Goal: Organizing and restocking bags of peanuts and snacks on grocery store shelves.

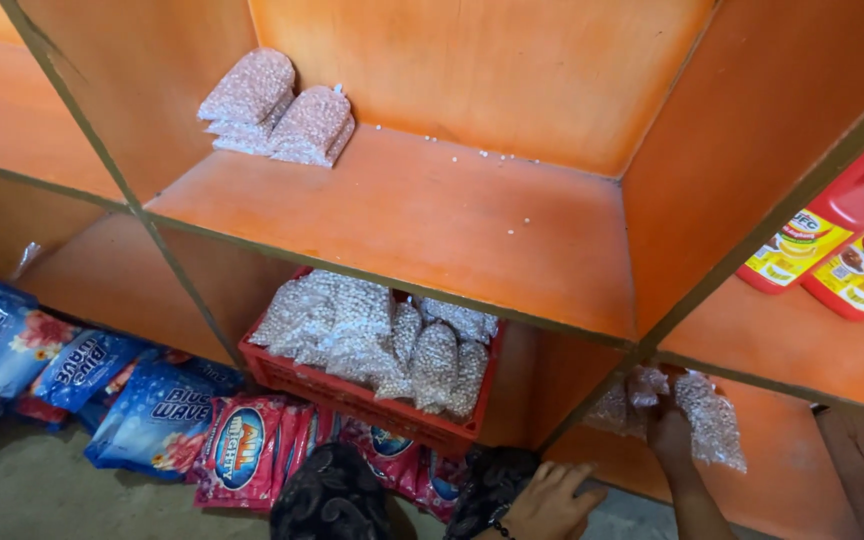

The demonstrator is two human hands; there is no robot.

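Right hand (670, 432) in the lower right shelf cell, fingers closed on clear bags of small white beads (697, 410); left hand (550, 500) rests low, fingers loosely curled, holding nothing. Stocking looks barely begun: four bags (277, 110) on the upper shelf (452, 215), red crate (372, 400) below full. Blue and red detergent sachets (152, 410) on the floor, red jugs with yellow labels (842, 250) far right
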